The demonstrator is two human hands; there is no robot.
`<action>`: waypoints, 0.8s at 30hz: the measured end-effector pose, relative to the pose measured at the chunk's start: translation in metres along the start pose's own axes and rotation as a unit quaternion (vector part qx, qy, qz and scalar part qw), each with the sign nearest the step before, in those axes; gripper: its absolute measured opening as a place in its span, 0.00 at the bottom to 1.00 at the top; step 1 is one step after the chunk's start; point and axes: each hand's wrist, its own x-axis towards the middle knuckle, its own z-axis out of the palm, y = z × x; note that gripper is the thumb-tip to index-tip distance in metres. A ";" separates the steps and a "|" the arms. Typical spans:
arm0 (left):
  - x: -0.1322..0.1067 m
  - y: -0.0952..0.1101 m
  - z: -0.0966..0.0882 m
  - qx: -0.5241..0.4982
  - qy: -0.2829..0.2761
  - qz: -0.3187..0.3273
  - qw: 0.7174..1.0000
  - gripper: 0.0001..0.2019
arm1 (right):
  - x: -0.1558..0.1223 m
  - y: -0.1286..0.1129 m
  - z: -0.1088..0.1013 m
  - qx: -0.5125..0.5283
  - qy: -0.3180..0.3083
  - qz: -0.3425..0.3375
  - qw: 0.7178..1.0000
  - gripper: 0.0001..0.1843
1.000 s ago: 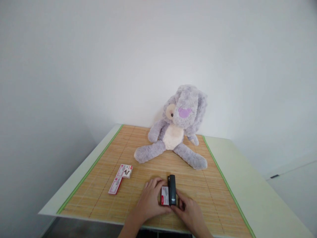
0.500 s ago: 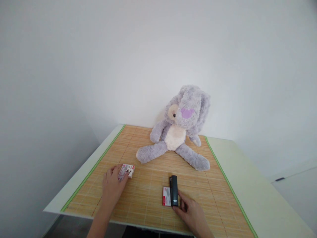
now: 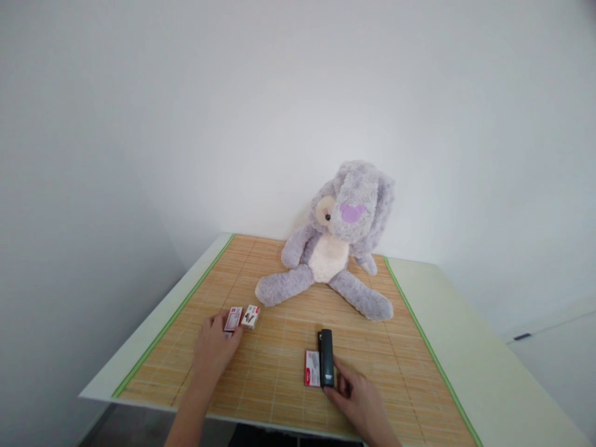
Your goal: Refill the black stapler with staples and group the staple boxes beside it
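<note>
My left hand [image 3: 212, 351] lies on the bamboo mat [image 3: 279, 372] at the left, its fingertips closed on a small red-and-white box [image 3: 233, 318]. A second small box [image 3: 250, 316] sits just right of it, slightly apart. My right hand [image 3: 356, 397] is at the near edge, fingers curled against the near end of a black stapler [image 3: 326, 358] that lies flat on the mat. A third red-and-white box [image 3: 311, 368] lies touching the stapler's left side.
A grey plush rabbit [image 3: 338, 242] sits at the back of the mat against the white wall. The pale table [image 3: 465, 347] extends to the right of the mat's green border. The table's near edge runs just below my hands.
My left hand left the box by the stapler, went left to the pair of boxes and took one; the two now sit apart. My right hand stayed at the stapler.
</note>
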 end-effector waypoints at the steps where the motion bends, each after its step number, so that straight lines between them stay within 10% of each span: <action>1: -0.001 0.000 0.001 0.013 -0.002 0.009 1.000 0.26 | 0.000 -0.001 0.000 0.000 -0.002 0.001 1.000 0.36; 9: -0.019 0.040 -0.006 -0.056 0.086 0.025 0.994 0.25 | -0.001 0.000 0.002 0.002 0.012 0.001 1.000 0.36; 16: -0.100 0.112 0.033 -0.237 -0.100 0.083 0.963 0.30 | -0.005 -0.006 0.000 0.015 0.014 -0.006 1.000 0.35; 24: -0.143 0.131 0.063 -0.278 -0.140 0.058 0.949 0.29 | -0.004 -0.004 0.002 0.022 0.027 -0.017 0.999 0.35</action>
